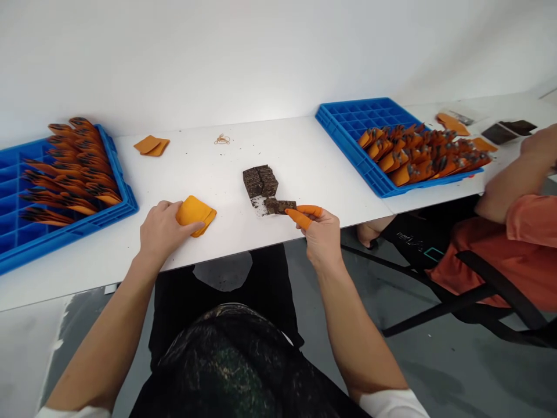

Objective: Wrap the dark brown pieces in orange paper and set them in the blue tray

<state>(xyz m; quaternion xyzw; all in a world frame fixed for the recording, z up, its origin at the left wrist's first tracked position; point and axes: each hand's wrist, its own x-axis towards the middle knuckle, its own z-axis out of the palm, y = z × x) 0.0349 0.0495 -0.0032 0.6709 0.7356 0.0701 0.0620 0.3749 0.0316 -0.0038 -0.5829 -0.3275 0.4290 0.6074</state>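
My left hand point(164, 228) grips a small stack of flat yellow-orange squares point(196, 216) at the table's near side, thumb on top and fingers behind. The squares have rounded corners. Orange finger covers sit on the thumb and index finger of my right hand point(319, 229). Those fingertips pinch the right end of a thin, dark brown, crumbly piece point(278, 206). Just beyond it stands a dark brown block of packed thin layers point(260, 180), split into two parts. Dark crumbs lie around its near edge.
Blue divided trays stand left point(124, 186) and right point(348, 148), partly filled with upright orange pieces with dark tips. Loose orange squares point(151, 146) and rubber bands point(221, 140) lie at the back. A co-worker in an orange shirt point(513, 249) sits at right beside a dark block point(500, 134).
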